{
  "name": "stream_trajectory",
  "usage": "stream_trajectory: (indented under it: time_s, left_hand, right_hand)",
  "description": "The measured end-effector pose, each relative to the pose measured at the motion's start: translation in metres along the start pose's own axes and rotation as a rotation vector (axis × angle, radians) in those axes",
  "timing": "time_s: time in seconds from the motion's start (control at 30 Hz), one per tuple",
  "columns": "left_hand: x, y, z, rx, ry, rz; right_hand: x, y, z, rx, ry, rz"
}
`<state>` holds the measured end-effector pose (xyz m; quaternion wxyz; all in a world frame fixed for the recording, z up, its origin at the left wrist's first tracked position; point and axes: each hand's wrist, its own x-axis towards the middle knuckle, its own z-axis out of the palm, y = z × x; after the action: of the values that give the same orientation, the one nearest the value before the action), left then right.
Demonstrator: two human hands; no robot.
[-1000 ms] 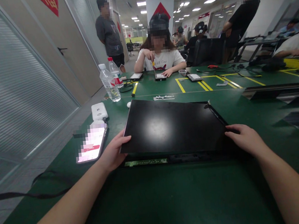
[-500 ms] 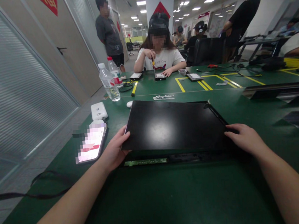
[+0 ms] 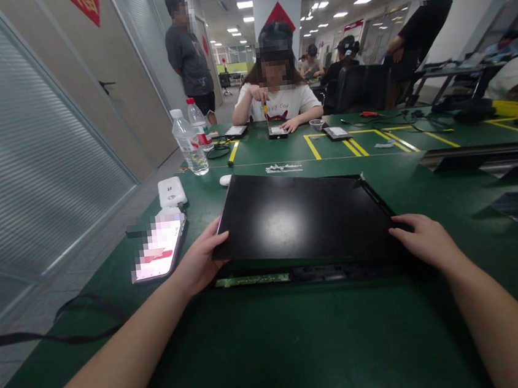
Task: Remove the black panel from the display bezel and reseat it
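A glossy black display panel lies tilted over a black frame, its left side raised. My left hand pinches the panel at its left front corner, thumb on top and fingers beneath. At the right front corner, my right hand is closed with the thumb near the edge. Panel and frame meet there, and the dark parts make it hard to separate them. Along the frame's near side shows a green circuit strip. The panel hides most of the frame's inside.
On the green table, a lit phone and white power bank lie left. Two bottles stand behind them. Black strips lie right. Across the table, a person holds a screwdriver over a small device.
The left thumb has slid slightly inward on the panel's corner. Panel, frame and right hand look almost unchanged.
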<state>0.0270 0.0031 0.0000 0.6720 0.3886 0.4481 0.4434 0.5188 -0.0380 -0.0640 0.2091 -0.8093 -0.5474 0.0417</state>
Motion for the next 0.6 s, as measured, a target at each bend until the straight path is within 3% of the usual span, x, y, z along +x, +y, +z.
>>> stream_trajectory:
  time_s: [0.33, 0.6]
  left_hand:
    - [-0.005, 0.003, 0.007, 0.051, 0.038, -0.046]
    - [-0.005, 0.003, 0.005, 0.048, 0.042, -0.043]
  right_hand:
    - [0.000, -0.002, -0.001, -0.008, -0.006, 0.029]
    - [0.003, 0.010, 0.002, 0.056, 0.000, 0.049]
